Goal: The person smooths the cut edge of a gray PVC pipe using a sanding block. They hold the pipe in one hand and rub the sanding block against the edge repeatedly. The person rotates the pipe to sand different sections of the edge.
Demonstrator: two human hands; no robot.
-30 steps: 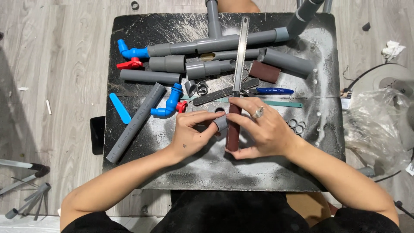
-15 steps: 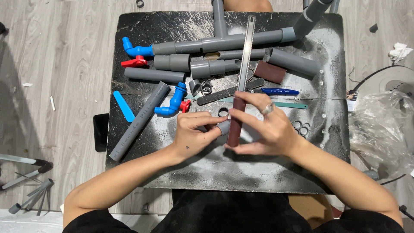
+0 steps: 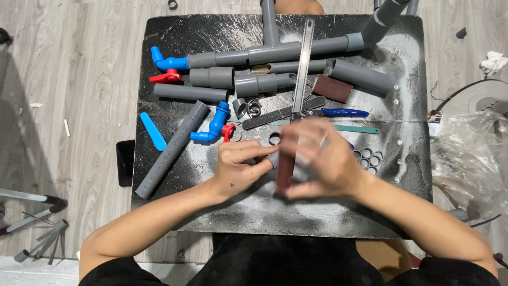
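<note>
- Grip: the left hand is closed around a small grey pipe piece, which shows only at the fingertips. The right hand is closed on a dark reddish-brown sanding strip, held upright against that piece; this hand is motion-blurred.
- Location: both hands meet just in front of the middle of the black work board, over its dusty white patch.
- Step in hand, as judged: abrading the end of the pipe piece with the strip.
- Next move, as judged: it calls for a firm hold by the left hand and even strokes around the whole edge.
- Surroundings: at 12 o'clock from the hands, a long steel ruler; at 10 o'clock, a blue elbow valve with red handle and a long grey pipe; at 3 o'clock, a cluster of small grey rings; at 1 o'clock, a blue-handled tool.
</note>
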